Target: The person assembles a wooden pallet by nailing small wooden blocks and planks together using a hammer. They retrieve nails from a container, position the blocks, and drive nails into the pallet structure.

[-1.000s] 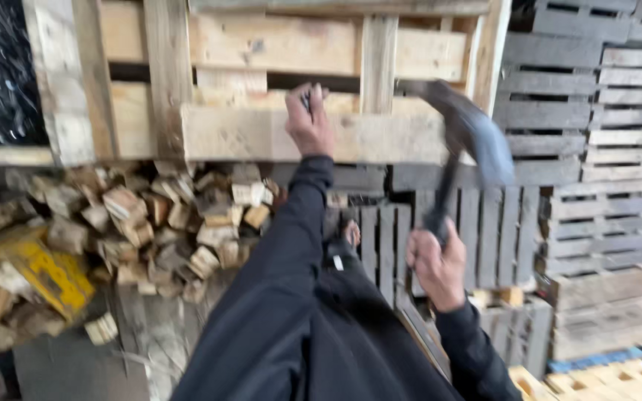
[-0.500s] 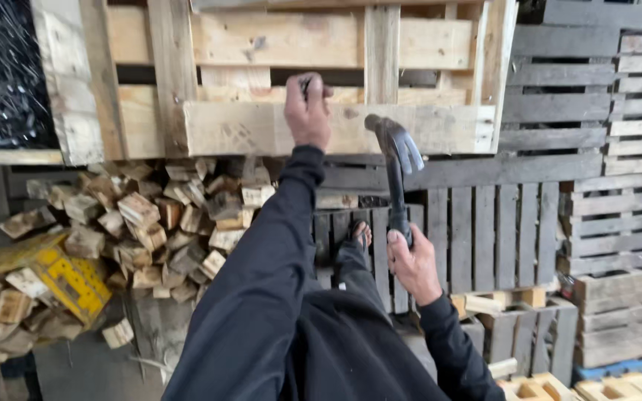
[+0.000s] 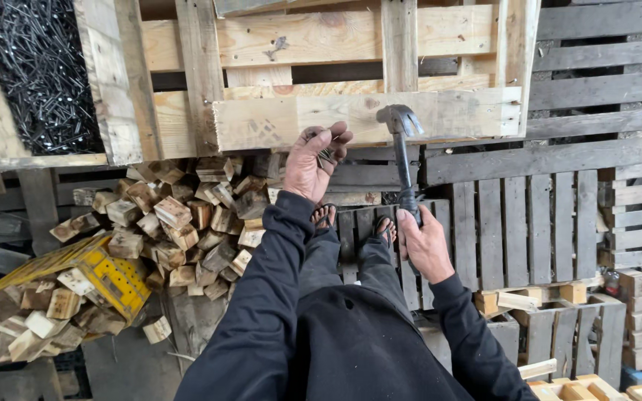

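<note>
The right hand (image 3: 426, 245) is closed around the lower end of a hammer (image 3: 403, 160), gripping the dark handle so that the tool stands nearly upright. Its steel head sits above the hand, far from the person's body, right against the lower face of a pale wooden plank (image 3: 365, 119) that forms the near edge of a light-coloured pallet (image 3: 321, 37). Whether the head actually touches the wood cannot be told.

The left hand (image 3: 313, 160) is raised to the left of the hammer, just below the same plank. Its fingers are curled and pinch a few small dark nails (image 3: 326, 154), with the fingertips close to the plank's lower edge. The hammer head lies a little to the right of this hand and slightly higher, the two apart but near.

Both arms wear black sleeves. Between them, lower in the scene, the person's feet in sandals (image 3: 351, 223) rest on grey weathered pallets (image 3: 529, 223).

To the left lies a heap of short wooden blocks (image 3: 180, 223), some spilling into a tipped yellow plastic crate (image 3: 105, 278). At far left, a wooden box holds a mass of dark nails (image 3: 39, 74). More grey pallets are stacked at the right.
</note>
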Demonstrator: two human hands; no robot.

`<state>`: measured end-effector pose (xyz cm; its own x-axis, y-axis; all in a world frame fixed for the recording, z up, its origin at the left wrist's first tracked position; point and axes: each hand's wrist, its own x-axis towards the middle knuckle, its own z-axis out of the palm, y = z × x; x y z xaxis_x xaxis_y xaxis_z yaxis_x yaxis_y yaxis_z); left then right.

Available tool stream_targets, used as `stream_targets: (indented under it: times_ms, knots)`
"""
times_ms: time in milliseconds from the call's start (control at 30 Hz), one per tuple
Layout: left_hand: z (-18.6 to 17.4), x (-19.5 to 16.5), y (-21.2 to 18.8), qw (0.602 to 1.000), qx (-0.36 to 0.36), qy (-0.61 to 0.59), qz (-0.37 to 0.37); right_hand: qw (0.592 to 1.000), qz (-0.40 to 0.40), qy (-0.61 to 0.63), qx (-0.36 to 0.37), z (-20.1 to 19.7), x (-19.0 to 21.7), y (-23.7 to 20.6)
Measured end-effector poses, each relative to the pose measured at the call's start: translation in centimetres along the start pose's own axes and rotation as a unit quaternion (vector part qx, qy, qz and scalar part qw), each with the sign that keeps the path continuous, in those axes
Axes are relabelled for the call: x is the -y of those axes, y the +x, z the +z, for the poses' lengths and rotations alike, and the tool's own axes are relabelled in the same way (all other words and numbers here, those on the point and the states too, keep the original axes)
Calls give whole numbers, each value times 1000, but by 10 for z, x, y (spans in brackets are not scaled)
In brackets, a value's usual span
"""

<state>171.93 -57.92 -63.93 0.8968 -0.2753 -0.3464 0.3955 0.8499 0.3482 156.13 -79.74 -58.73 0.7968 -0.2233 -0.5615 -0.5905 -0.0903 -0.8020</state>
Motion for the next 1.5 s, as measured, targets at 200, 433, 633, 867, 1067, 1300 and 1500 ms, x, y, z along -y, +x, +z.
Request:
stream_targets:
  times_ms: [200,433,633,867,1067,1300,1500]
  knots:
    - [-10,9,20,985,-39,164,28,1000,2,-8,-16,18,-10,3]
    - [-3,10,53,802,36,552,223,999,27,17,-19,7,-20,-2]
    - [-7,10,52,775,59,574,258,998,-15,32,-43,17,-26,-11]
    - [-5,6,52,703,103,643,285,1000,-5,21,-18,10,-5,-31]
    - [-3,7,50,717,105,634,271,992,-112,-51,6,20,22,-36]
    - [6,-11,58,766,60,608,199,996,-62,-62,-16,13,50,-55]
    - [17,-25,85,772,-147,495,371,955,-271,-122,7,7,51,-38]
